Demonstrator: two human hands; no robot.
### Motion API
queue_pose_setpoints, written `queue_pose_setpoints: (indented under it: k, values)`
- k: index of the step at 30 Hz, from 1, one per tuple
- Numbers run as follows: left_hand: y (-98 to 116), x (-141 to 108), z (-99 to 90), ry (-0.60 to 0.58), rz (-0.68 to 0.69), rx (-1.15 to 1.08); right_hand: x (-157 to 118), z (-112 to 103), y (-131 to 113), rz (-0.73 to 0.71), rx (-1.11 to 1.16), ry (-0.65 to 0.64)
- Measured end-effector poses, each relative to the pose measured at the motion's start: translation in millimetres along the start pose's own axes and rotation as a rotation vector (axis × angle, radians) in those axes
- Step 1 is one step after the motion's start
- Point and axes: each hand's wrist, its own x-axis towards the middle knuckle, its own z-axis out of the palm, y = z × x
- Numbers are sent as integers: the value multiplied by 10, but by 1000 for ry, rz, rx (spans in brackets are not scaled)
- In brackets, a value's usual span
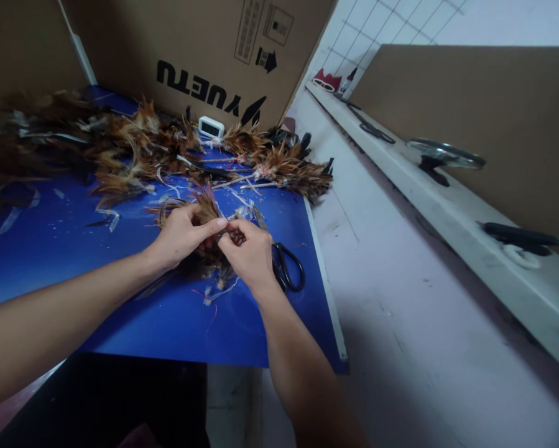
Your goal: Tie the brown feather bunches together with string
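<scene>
Over the blue tabletop (246,336), my left hand (181,233) is closed around a bunch of brown feathers (207,202), whose tips stick out above and to the left of the fingers. My right hand (250,252) meets it at the thumb and is closed in a pinch at the base of the bunch; what its fingertips hold is too small to make out. Black-handled scissors (292,270) lie just right of my right hand, their blades partly hidden behind it. More loose feathers and a scrap of red thread (212,320) lie below the hands.
Bundles of brown and black feathers (298,165) spread along the back of the table, beside a small white digital clock (211,128). Behind stands a cardboard box (134,37). On the right, a white ledge (400,162) carries a glass lid (447,154) and black-handled tools.
</scene>
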Motion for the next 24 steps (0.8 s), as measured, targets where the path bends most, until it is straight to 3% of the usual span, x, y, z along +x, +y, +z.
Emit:
queue_pose_setpoints:
  k: [8, 15, 19, 24]
  values:
    - [4, 24, -41, -30, 44, 183, 9, -18, 11, 80, 53, -37]
    - [55, 19, -9, -18, -62, -62, 19, 8, 41, 151, 232, -64]
    - [58, 16, -1, -11, -79, -145, 3, 8, -2, 96, 211, -19]
    - [45, 4, -9, -42, -84, -94, -9, 4, -17, 3, 70, 45]
